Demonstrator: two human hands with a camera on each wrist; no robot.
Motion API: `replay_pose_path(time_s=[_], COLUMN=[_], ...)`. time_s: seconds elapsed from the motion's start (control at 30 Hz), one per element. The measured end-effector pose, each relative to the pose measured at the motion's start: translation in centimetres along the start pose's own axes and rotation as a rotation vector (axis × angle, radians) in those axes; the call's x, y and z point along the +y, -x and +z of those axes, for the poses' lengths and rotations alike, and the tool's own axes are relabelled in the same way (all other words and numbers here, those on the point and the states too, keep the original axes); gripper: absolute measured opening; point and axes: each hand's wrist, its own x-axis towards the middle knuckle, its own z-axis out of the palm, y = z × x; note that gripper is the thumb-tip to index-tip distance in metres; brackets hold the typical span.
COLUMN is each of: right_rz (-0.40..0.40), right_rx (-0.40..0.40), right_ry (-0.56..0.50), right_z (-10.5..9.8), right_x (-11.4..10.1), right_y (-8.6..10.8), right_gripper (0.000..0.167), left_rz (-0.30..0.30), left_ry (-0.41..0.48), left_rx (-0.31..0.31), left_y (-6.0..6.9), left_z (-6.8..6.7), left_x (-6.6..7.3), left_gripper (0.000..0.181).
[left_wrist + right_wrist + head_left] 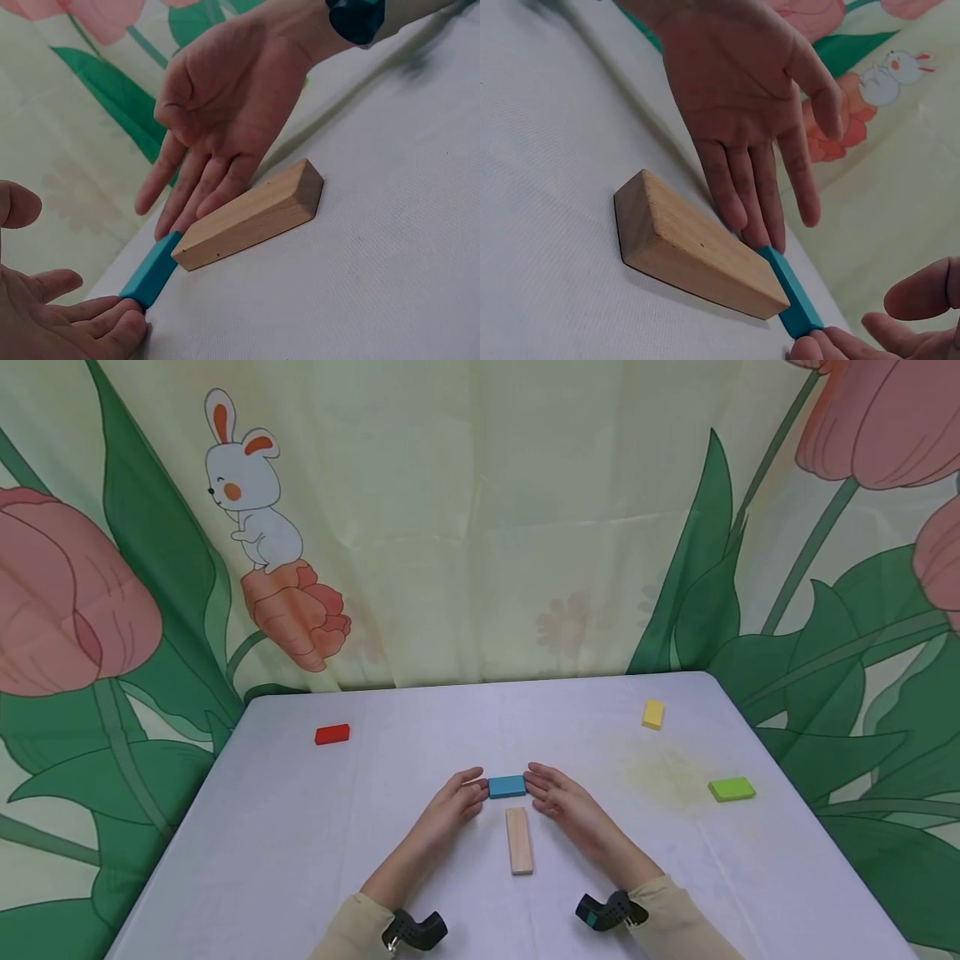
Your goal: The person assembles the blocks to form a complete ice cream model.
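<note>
A flat blue block (507, 787) lies crosswise on the white-covered table, between both hands. My left hand (453, 806) touches its left end with straight fingertips. At its right end, the fingertips of my right hand (566, 802) touch it, those fingers straight too. Both palms face inward, as the wrist views show. Nearer to me, a plain wooden block (519, 842) lies lengthwise between the hands, and neither hand touches it. In the left wrist view the wooden block (247, 217) stands close to the blue block (151, 270).
Toward the back left lies a red block (332, 734). A yellow block (652, 714) is at the back right, and a green block (731, 789) lies near the right edge. Behind the table (300, 860) hangs a printed curtain (480, 527).
</note>
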Motion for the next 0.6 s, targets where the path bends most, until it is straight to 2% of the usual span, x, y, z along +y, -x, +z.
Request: replay_pose_path(time_s=[0.2, 0.3, 0.43, 0.6], right_rz=[0.001, 0.005, 0.007, 0.006], right_rx=[-0.036, -0.041, -0.049, -0.052], right_ry=[-0.001, -0.011, -0.022, -0.037], right_z=[-0.5, -0.7, -0.7, -0.5], right_x=[0.0, 0.1, 0.2, 0.2], right_y=[0.6, 1.0, 1.5, 1.8], right_gripper=[0.057, 0.057, 0.059, 0.061], left_rz=[0.004, -0.004, -0.012, 0.019], left_ry=[-0.011, -0.049, -0.144, -0.182], left_rx=[-0.027, -0.032, -0.032, -0.060], left_y=[0.1, 0.2, 0.7, 1.3], left_z=[0.2, 0.4, 0.6, 0.8], left_x=[-0.2, -0.3, -0.3, -0.2], left_gripper=[0.057, 0.056, 0.056, 0.055])
